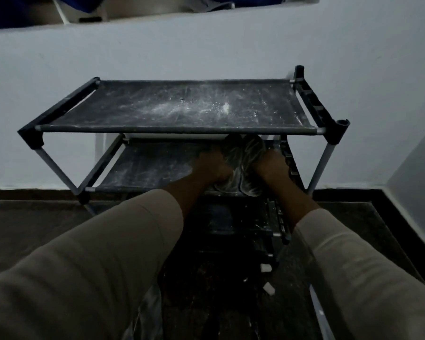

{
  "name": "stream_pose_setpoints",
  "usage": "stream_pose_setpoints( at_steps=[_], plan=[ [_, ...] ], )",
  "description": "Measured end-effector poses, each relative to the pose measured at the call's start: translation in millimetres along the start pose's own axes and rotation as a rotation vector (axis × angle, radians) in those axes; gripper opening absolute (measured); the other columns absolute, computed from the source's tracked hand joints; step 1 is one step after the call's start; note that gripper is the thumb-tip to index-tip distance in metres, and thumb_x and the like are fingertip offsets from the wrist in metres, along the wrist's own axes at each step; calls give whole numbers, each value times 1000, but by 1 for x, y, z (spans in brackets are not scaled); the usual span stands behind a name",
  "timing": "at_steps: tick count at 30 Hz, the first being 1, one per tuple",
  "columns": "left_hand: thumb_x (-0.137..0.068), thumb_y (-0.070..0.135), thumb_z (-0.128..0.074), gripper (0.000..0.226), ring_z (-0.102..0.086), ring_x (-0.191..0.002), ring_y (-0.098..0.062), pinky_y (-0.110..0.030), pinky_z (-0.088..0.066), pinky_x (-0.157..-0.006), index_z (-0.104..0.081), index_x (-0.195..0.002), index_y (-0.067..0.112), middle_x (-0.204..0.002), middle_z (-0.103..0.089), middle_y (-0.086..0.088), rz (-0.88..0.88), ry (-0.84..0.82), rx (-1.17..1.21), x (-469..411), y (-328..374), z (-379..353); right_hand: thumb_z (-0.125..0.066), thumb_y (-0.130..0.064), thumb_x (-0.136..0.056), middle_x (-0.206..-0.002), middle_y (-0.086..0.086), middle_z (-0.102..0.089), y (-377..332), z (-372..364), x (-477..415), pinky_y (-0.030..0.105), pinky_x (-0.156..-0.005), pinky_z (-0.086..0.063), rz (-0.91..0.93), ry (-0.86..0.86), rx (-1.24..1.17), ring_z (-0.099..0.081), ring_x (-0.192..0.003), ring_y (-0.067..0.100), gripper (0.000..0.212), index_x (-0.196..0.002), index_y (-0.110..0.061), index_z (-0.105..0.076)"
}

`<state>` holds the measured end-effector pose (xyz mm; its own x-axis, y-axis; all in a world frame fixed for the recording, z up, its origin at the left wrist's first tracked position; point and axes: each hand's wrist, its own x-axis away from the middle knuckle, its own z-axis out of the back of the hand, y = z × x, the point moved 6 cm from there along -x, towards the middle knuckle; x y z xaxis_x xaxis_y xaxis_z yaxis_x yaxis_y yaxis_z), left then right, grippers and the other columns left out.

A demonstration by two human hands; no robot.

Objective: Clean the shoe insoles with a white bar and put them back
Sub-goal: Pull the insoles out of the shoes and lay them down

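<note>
A pair of grey shoes [243, 165] sits side by side on the second shelf of a dark shoe rack [182, 130], toes pointing toward the wall. My left hand [212, 165] grips the left shoe's outer side and my right hand [270, 165] grips the right shoe's outer side. Both arms wear beige sleeves. Two small white bar pieces [268, 288] lie on the dark floor below the rack's right end. The insoles are not visible.
The rack's top shelf [157, 106] is dusted with white powder and stands against a pale wall [206, 50]. A wall corner [415, 155] juts in at the right. The floor is dark; the scene is dim.
</note>
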<state>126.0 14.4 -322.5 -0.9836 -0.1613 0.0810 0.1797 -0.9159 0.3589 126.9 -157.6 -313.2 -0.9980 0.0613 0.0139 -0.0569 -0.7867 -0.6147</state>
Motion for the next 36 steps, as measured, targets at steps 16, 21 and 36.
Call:
stream_pose_setpoints(
  at_steps=[16, 21, 36],
  plan=[
    [-100, -8, -52, 22, -58, -79, -13, -26, -53, -54, -56, -87, 9, -90, -60, -3, 480, -311, 876, -9, -17, -11, -71, -1, -91, -104, 23, -69, 31, 7, -4, 38, -60, -61, -333, -48, -506, -67, -78, 33, 15, -102, 4, -63],
    [-100, -12, -49, 26, -56, -75, -12, -27, -54, -60, -56, -83, 7, -87, -60, -4, 520, -298, 954, 13, -30, 3, -73, 3, -87, -88, 18, -64, 20, 21, 21, 23, -33, -49, -334, -29, -647, -65, -68, 30, 12, -91, 2, -62],
    [-97, -12, -57, 25, -57, -78, -14, -32, -54, -63, -57, -91, 13, -101, -59, -8, 481, -242, 1043, 168, -115, 52, -62, 8, -94, -85, 19, -65, -5, -11, 139, 35, -56, -51, -362, -241, -745, -64, -66, 24, 9, -88, 1, -61]
  ],
)
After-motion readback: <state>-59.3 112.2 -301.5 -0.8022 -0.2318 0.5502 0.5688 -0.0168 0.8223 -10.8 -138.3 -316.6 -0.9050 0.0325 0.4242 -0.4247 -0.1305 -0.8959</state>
